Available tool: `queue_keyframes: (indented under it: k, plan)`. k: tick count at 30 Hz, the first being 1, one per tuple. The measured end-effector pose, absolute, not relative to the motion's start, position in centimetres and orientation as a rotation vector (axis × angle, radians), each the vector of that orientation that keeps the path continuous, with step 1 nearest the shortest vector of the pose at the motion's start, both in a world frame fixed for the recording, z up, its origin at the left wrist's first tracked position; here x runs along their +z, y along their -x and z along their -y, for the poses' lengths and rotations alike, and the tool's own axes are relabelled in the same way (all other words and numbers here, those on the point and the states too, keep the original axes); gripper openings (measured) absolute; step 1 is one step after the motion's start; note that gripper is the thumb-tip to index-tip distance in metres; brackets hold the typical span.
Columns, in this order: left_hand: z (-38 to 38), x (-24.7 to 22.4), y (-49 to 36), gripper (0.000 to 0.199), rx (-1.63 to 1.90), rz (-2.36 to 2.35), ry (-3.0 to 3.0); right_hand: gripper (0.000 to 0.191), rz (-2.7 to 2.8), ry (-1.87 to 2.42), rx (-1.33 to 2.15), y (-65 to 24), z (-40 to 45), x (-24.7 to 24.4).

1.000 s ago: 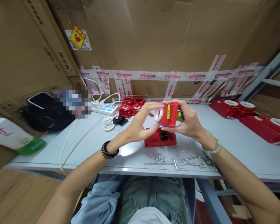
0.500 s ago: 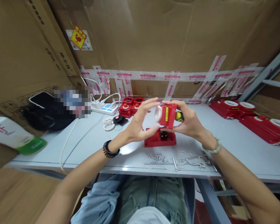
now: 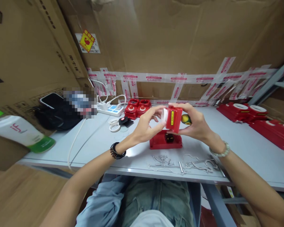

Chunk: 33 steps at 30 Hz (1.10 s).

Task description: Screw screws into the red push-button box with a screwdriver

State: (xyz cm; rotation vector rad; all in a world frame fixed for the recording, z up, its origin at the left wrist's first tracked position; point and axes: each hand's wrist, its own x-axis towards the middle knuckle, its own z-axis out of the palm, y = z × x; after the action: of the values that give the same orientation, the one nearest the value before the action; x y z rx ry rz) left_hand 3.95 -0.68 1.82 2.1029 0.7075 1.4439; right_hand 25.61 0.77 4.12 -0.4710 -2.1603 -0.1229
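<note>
My right hand (image 3: 196, 124) grips a red plastic housing (image 3: 176, 119) with a yellow label, tilted on its side. A yellow and dark-green rounded piece (image 3: 186, 119) shows between the housing and my right palm; its kind is unclear. On the housing's left face is a white round cap (image 3: 164, 115). My left hand (image 3: 149, 124) has its thumb and fingers closed around this cap. Just below lies a red base (image 3: 159, 142) with a black insert (image 3: 169, 137). Loose screws (image 3: 163, 160) lie near the table's front edge.
Metal rods and white string (image 3: 201, 164) lie at the front. White scissors (image 3: 115, 125), red units (image 3: 137, 108) and a power strip (image 3: 112, 109) stand behind. More red housings (image 3: 241, 112) are at right; a bottle (image 3: 21, 130) and a phone (image 3: 52, 101) at left.
My left hand's fingers have come in from a wider spread onto the white cap. My right hand still holds the red housing. The whole view has shifted slightly.
</note>
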Motion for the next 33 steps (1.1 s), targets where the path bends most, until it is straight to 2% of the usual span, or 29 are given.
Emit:
queue_keyframes:
  k: [4, 6, 11, 14, 16, 18, 21, 23, 26, 30, 33]
  plan:
    - [0.6, 1.5, -4.3, 0.03, 1.348, -0.788, -1.798, 0.061, 2.159, 0.52, -0.487, -25.3, -0.4, 4.3]
    - [0.4, 1.6, -4.5, 0.029, 1.305, -0.831, -1.68, 0.052, 2.141, 0.537, -0.616, -25.2, -0.3, 4.2]
    - [-0.4, 1.6, -4.5, 0.047, 0.971, -0.863, -1.396, 0.047, 2.183, 0.466, -0.794, -24.9, -0.2, 4.0]
    - [-0.4, 1.4, -4.1, 0.057, 0.766, -0.895, -1.381, 0.047, 2.199, 0.465, -0.789, -24.8, -0.1, 4.0]
    - [-0.2, 1.2, -3.8, 0.06, 0.877, -0.97, -1.514, 0.047, 2.186, 0.489, -0.756, -24.8, 0.0, 4.0]
    - [0.2, 1.2, -3.6, 0.053, 1.187, -0.997, -1.788, 0.049, 2.158, 0.526, -0.714, -24.9, 0.0, 4.0]
    - [0.5, 1.5, -3.4, 0.052, 1.523, -0.751, -2.337, 0.058, 2.131, 0.581, -0.605, -25.1, -0.1, 4.0]
    - [0.4, 1.7, -3.3, 0.054, 1.536, -0.535, -2.539, 0.063, 2.131, 0.588, -0.517, -25.3, -0.2, 4.0]
    - [0.2, 1.8, -3.1, 0.054, 1.52, -0.417, -2.521, 0.071, 2.121, 0.542, -0.399, -25.5, -0.3, 4.2]
    - [0.1, 1.5, -3.1, 0.049, 1.542, -0.523, -2.412, 0.073, 2.113, 0.502, -0.355, -25.6, -0.3, 4.4]
    - [0.2, 1.3, -3.4, 0.033, 1.495, -0.632, -2.193, 0.07, 2.122, 0.52, -0.393, -25.5, -0.3, 4.3]
